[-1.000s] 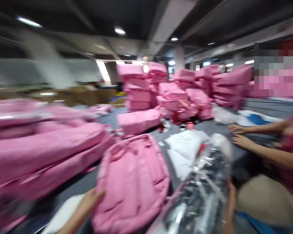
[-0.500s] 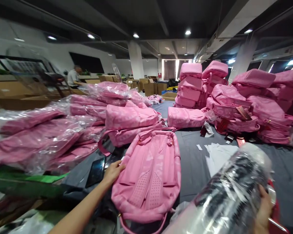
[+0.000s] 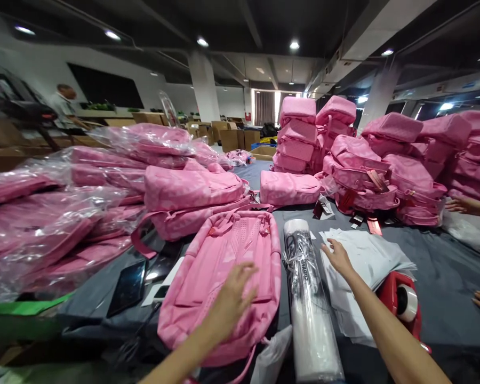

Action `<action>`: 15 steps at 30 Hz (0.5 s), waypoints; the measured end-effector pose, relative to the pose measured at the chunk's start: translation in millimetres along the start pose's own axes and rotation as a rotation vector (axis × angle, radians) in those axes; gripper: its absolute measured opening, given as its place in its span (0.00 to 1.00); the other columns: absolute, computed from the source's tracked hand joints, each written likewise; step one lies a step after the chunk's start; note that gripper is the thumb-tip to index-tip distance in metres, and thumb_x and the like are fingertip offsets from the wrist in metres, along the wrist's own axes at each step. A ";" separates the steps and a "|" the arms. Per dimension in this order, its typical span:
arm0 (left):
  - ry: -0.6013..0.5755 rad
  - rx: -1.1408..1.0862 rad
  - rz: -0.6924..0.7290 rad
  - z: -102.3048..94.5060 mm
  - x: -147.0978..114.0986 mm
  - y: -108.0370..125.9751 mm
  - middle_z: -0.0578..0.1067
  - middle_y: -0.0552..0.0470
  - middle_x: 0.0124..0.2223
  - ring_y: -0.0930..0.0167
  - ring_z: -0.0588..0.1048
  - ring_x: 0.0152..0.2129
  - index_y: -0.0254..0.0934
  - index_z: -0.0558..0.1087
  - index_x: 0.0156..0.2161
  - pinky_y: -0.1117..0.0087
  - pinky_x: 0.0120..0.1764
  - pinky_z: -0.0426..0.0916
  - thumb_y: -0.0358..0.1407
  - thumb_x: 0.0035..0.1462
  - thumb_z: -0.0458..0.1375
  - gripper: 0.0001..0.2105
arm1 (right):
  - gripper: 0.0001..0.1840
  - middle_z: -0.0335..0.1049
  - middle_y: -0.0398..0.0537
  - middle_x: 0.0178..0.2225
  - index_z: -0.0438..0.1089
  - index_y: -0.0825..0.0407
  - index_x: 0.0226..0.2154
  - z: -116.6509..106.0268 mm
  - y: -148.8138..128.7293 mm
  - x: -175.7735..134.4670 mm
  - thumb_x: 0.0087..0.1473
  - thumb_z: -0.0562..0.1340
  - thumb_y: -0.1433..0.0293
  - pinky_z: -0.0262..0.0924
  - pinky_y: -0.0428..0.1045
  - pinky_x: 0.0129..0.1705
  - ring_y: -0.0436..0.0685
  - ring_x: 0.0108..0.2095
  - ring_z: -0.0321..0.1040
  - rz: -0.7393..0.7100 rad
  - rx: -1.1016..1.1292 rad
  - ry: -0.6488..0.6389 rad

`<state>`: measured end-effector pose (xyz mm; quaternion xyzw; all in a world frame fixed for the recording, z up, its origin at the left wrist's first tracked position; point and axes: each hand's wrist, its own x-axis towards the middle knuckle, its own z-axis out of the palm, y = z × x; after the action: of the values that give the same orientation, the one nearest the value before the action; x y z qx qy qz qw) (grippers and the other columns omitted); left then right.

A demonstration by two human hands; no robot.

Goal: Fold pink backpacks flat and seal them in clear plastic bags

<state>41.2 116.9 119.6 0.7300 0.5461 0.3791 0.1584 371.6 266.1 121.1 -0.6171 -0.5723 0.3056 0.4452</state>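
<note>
Pink backpack lay flat at six o'clock, the left hand over it, fingers loosely spread, contact unclear; plastic roll at five; right hand open by white sheets at four. Light, flat palms would likely have kept the fabric smooth.

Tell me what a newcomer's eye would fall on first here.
First, the pink backpack lying front and centre, with the left hand over it. Just right of it lies a shiny plastic roll, between the backpack and the right hand. Behind, pink bags rise in tall stacks toward the right, while plastic-wrapped ones heap up at the left.
</note>
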 end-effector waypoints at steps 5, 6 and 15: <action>-0.296 -0.273 -0.049 108.4 -17.3 69.9 0.57 0.40 0.72 0.58 0.54 0.70 0.39 0.63 0.66 0.49 0.70 0.52 0.38 0.63 0.56 0.27 | 0.12 0.72 0.53 0.43 0.74 0.49 0.43 14.2 1.4 -46.5 0.61 0.60 0.62 0.66 0.58 0.52 0.62 0.46 0.71 -0.484 -0.230 -0.223; -0.339 -0.237 -0.086 125.8 -18.7 77.3 0.52 0.38 0.74 0.56 0.49 0.72 0.36 0.60 0.69 0.47 0.71 0.48 0.39 0.63 0.57 0.31 | 0.11 0.72 0.52 0.43 0.74 0.49 0.43 19.6 -0.8 -50.6 0.63 0.58 0.65 0.66 0.56 0.51 0.61 0.45 0.71 -0.546 -0.282 -0.262; -0.554 -0.114 -0.078 156.9 -19.5 96.9 0.33 0.33 0.74 0.48 0.28 0.71 0.32 0.49 0.73 0.35 0.67 0.27 0.51 0.63 0.57 0.41 | 0.06 0.72 0.56 0.46 0.75 0.51 0.38 80.1 -25.6 -6.3 0.58 0.64 0.75 0.61 0.53 0.48 0.65 0.51 0.67 -0.446 -0.845 -0.433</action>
<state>218.6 93.4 70.8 0.7743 0.4874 0.1890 0.3567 288.4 274.6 109.9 -0.5289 -0.8420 0.0663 0.0833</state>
